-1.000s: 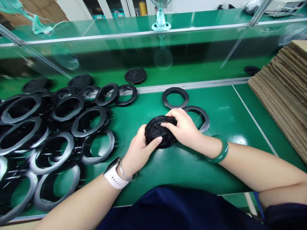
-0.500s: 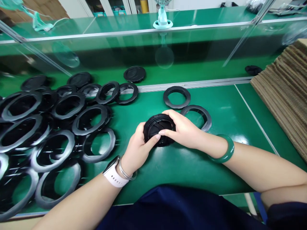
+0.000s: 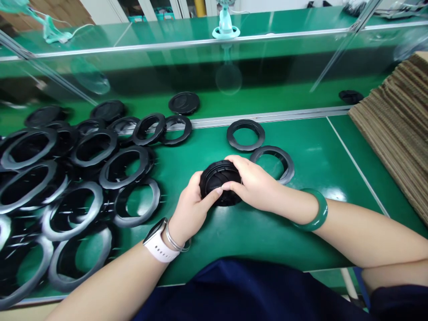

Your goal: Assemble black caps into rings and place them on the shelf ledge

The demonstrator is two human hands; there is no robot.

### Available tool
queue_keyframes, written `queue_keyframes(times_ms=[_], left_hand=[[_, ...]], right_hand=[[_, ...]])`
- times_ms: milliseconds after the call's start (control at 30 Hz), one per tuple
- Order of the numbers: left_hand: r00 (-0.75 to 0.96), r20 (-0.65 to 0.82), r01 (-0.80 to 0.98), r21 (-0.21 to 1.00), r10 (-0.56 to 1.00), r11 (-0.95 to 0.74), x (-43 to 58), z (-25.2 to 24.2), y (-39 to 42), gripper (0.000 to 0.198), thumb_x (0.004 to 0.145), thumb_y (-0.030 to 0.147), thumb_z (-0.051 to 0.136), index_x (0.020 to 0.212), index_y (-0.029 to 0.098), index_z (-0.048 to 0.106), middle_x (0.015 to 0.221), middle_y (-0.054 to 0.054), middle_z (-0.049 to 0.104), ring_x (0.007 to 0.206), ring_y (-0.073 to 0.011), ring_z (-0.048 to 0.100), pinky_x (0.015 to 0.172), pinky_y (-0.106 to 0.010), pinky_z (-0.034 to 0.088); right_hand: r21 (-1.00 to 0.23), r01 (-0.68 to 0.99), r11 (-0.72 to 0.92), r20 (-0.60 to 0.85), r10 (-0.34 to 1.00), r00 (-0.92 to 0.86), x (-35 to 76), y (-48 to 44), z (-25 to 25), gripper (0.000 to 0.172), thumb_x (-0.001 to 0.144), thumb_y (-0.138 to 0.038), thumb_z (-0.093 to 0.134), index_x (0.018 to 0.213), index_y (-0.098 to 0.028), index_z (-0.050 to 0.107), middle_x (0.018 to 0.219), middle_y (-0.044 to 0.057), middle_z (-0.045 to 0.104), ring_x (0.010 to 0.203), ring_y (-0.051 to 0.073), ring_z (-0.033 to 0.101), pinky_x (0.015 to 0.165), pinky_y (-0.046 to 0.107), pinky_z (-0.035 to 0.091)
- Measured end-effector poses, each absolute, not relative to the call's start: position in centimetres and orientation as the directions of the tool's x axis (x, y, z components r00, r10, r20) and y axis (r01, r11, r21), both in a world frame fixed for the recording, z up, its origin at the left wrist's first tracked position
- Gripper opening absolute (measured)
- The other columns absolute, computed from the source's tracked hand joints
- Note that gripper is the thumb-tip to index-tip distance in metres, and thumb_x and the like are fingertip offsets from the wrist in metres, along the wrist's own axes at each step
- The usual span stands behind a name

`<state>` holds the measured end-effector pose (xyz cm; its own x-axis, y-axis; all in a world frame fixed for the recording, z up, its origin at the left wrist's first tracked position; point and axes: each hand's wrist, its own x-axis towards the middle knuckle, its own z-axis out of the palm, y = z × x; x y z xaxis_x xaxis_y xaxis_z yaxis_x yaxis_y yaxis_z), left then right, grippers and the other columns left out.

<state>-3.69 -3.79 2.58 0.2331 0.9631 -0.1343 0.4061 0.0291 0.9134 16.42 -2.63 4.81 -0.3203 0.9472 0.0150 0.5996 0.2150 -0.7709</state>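
Between my two hands, over the middle of the green table, is a round black plastic part (image 3: 219, 176) with a raised rim and curved, blade-like shapes across its face. My left hand (image 3: 195, 203) grips its left edge, thumb on the face. On the right side, my right hand (image 3: 252, 180) closes round the edge, its thumb tip almost meeting the left one. The fingers underneath are hidden. Just behind my right hand lies a black ring (image 3: 286, 164), partly covered by it, and another black ring (image 3: 245, 135) sits a little farther back.
Many black rings (image 3: 125, 167) are piled on the left of the table. Black round discs (image 3: 183, 103) lie on the ledge behind. A stack of cardboard (image 3: 394, 129) stands at the right. Beyond the clear panel is a mint-green fan (image 3: 225, 26).
Both hands keep hold of the round black part in nearly the same place. My right hand has shifted very slightly on its rim. The view has moved a little.
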Motion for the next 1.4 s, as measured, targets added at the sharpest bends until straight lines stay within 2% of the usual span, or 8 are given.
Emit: queue_keyframes(times_ms=[533, 700, 800, 900, 1000, 1133, 1267, 1400], left_hand=[[0.218, -0.065, 0.467, 0.883, 0.974, -0.046, -3.6, 2.9, -4.0, 0.037, 0.089, 0.043, 0.067, 0.119, 0.023, 0.056, 0.109, -0.003, 0.067, 0.103, -0.0254, 0.064, 0.089, -0.037, 0.051], [0.279, -0.01, 0.257, 0.964, 0.96, -0.065, -4.0, 2.7, -4.0, 0.043, 0.095, 0.047, 0.059, 0.129, 0.023, 0.048, 0.113, -0.007, 0.069, 0.104, -0.0268, 0.067, 0.087, -0.04, 0.054], [0.375, -0.05, 0.064, 0.998, 0.926, 0.028, -3.9, 2.7, -4.1, 0.045, 0.099, 0.048, 0.051, 0.133, 0.021, 0.04, 0.107, -0.011, 0.071, 0.093, -0.0269, 0.071, 0.078, -0.04, 0.057], [0.395, -0.057, 0.118, 0.993, 0.917, 0.011, -3.8, 2.7, -4.0, 0.041, 0.098, 0.043, 0.056, 0.13, 0.022, 0.044, 0.116, -0.013, 0.07, 0.101, -0.0272, 0.07, 0.084, -0.041, 0.057], [0.417, -0.002, 0.222, 0.97, 0.909, -0.099, -3.7, 2.5, -4.0, 0.042, 0.094, 0.04, 0.062, 0.13, 0.024, 0.048, 0.126, -0.012, 0.066, 0.116, -0.0281, 0.065, 0.096, -0.045, 0.055], [0.464, 0.114, 0.403, 0.856, 0.878, -0.324, -3.8, 2.5, -3.9, 0.051, 0.092, 0.038, 0.065, 0.139, 0.029, 0.047, 0.148, -0.01, 0.052, 0.138, -0.0298, 0.048, 0.116, -0.053, 0.039], [0.504, 0.23, 0.502, 0.707, 0.832, -0.499, -4.0, 2.9, -3.8, 0.063, 0.09, 0.038, 0.066, 0.147, 0.031, 0.041, 0.159, -0.008, 0.039, 0.152, -0.0318, 0.025, 0.122, -0.059, 0.026], [0.541, 0.221, 0.578, 0.604, 0.812, -0.549, -4.1, 2.7, -3.4, 0.065, 0.09, 0.035, 0.064, 0.15, 0.029, 0.04, 0.158, -0.009, 0.042, 0.153, -0.0331, 0.023, 0.122, -0.062, 0.024]], right_hand=[[-0.851, 0.497, 0.17, 0.019, 0.956, -0.293, 16.8, -2.4, 4.8, 0.037, 0.084, -0.025, 0.075, 0.115, -0.022, 0.055, 0.107, 0.003, 0.066, 0.096, 0.021, 0.063, 0.083, 0.035, 0.048], [-0.987, 0.158, -0.005, -0.05, 0.957, -0.284, 18.3, -0.7, 5.8, 0.03, 0.075, -0.028, 0.081, 0.094, -0.018, 0.06, 0.092, 0.0, 0.069, 0.088, 0.019, 0.066, 0.078, 0.032, 0.053], [-0.988, -0.155, -0.005, 0.009, 0.995, -0.095, 21.4, 2.1, 6.3, 0.03, 0.072, -0.029, 0.083, 0.091, -0.017, 0.063, 0.088, 0.001, 0.07, 0.086, 0.019, 0.068, 0.081, 0.032, 0.057], [-0.915, -0.377, 0.142, 0.058, 0.973, 0.225, 25.7, 5.4, 5.5, 0.031, 0.077, -0.033, 0.082, 0.096, -0.018, 0.063, 0.095, 0.002, 0.073, 0.095, 0.019, 0.069, 0.089, 0.034, 0.058], [-0.837, -0.524, 0.158, -0.032, 0.942, 0.335, 28.8, 7.9, 3.9, 0.024, 0.088, -0.034, 0.072, 0.104, -0.018, 0.063, 0.103, 0.004, 0.074, 0.103, 0.019, 0.069, 0.092, 0.037, 0.059], [-0.79, -0.612, 0.026, -0.127, 0.971, 0.205, 28.3, 8.3, 2.3, 0.017, 0.096, -0.033, 0.061, 0.102, -0.017, 0.065, 0.097, 0.005, 0.076, 0.099, 0.018, 0.071, 0.091, 0.035, 0.059], [-0.802, -0.559, -0.212, -0.23, 0.972, -0.038, 25.5, 6.7, 1.8, 0.018, 0.088, -0.028, 0.072, 0.096, -0.013, 0.067, 0.083, 0.007, 0.075, 0.086, 0.021, 0.073, 0.081, 0.035, 0.061], [-0.81, -0.52, -0.271, -0.26, 0.961, -0.095, 24.6, 6.2, 1.3, 0.019, 0.087, -0.025, 0.072, 0.098, -0.011, 0.067, 0.085, 0.009, 0.075, 0.077, 0.021, 0.072, 0.074, 0.033, 0.061]])
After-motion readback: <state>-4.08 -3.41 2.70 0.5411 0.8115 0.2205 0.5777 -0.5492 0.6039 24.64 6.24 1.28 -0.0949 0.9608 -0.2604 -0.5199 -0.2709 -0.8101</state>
